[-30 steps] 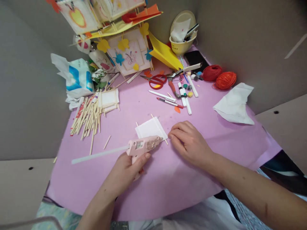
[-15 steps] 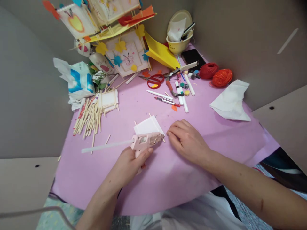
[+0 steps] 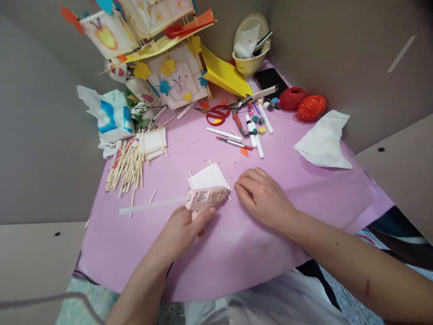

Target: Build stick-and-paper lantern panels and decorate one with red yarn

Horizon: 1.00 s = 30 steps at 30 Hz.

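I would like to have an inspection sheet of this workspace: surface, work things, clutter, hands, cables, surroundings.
Surface: purple sheet covers the table.
Work things: white card with thin sticks along two sides; pink glue gun with its nozzle at the card's near right corner.
Clutter: pile of wooden sticks at left; red-handled scissors, markers and red yarn balls farther back; crumpled tissue at right.
Hands: left hand grips the glue gun; right hand beside the card, fingers bent, contents unclear.
Cables: grey cord-like curve at lower left; its ends cannot be seen.
Surroundings: grey panels; decorated paper structure at back.
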Each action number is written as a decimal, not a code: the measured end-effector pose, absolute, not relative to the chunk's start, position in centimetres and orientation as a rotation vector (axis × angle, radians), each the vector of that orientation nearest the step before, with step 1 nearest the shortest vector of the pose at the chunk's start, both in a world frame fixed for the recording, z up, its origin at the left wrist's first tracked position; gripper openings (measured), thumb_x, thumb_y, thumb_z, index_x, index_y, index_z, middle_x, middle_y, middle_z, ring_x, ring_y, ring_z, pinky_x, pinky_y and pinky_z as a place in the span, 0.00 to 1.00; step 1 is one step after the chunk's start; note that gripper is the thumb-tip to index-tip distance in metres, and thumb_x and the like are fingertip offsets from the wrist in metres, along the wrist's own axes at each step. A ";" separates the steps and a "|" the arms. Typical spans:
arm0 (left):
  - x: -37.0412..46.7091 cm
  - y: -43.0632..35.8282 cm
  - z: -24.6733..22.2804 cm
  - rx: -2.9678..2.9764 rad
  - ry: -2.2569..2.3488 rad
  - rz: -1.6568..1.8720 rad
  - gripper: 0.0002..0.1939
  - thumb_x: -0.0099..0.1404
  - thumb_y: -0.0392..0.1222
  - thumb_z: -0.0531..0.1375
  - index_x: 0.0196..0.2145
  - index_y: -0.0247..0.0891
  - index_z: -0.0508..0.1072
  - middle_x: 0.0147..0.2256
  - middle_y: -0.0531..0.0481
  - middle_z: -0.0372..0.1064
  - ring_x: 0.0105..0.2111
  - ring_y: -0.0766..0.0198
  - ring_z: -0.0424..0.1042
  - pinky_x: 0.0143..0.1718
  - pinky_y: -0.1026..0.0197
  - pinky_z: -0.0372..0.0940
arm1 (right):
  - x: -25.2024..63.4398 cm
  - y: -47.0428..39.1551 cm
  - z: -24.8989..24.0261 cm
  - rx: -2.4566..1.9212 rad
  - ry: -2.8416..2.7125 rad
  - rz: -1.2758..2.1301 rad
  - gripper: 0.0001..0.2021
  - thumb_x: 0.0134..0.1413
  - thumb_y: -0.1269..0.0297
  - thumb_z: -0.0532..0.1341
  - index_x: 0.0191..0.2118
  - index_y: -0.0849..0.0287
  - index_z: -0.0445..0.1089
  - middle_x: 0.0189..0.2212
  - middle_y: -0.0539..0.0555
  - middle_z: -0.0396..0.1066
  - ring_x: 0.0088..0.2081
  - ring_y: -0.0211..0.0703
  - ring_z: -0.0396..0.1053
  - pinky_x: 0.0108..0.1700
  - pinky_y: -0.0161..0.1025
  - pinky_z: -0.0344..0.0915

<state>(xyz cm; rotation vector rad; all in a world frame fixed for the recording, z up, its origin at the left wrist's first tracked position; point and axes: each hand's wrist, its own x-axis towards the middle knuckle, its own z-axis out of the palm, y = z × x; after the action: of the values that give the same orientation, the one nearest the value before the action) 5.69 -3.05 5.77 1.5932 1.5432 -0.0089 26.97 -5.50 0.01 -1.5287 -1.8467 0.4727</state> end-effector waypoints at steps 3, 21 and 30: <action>5.6 -3.1 5.7 1.584 1.543 0.004 0.26 0.60 0.62 0.57 0.18 0.38 0.68 0.17 0.50 0.65 0.19 0.63 0.63 0.23 0.63 0.55 | 26.9 -5.5 0.0 -1.523 -1.845 0.469 0.11 0.62 0.72 0.54 0.32 0.60 0.72 0.32 0.56 0.70 0.38 0.46 0.64 0.41 0.44 0.61; 5.3 -3.0 5.4 1.618 1.523 -0.021 0.27 0.62 0.63 0.55 0.20 0.37 0.70 0.18 0.49 0.66 0.20 0.63 0.63 0.23 0.64 0.56 | 26.9 -5.3 0.1 -1.557 -1.858 0.478 0.11 0.62 0.72 0.54 0.32 0.60 0.72 0.33 0.57 0.70 0.39 0.47 0.64 0.43 0.44 0.62; 5.2 -3.1 5.8 1.506 1.561 0.009 0.27 0.60 0.65 0.56 0.25 0.35 0.72 0.18 0.51 0.66 0.18 0.65 0.63 0.20 0.65 0.56 | 27.0 -5.4 0.2 -1.573 -1.856 0.498 0.11 0.62 0.72 0.54 0.32 0.61 0.72 0.33 0.56 0.70 0.39 0.46 0.64 0.43 0.43 0.62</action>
<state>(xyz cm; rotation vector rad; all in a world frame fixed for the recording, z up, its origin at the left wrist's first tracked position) 5.21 -3.11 5.76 1.5063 1.5607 0.0093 26.98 -5.42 0.16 -1.5728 -1.8558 0.4982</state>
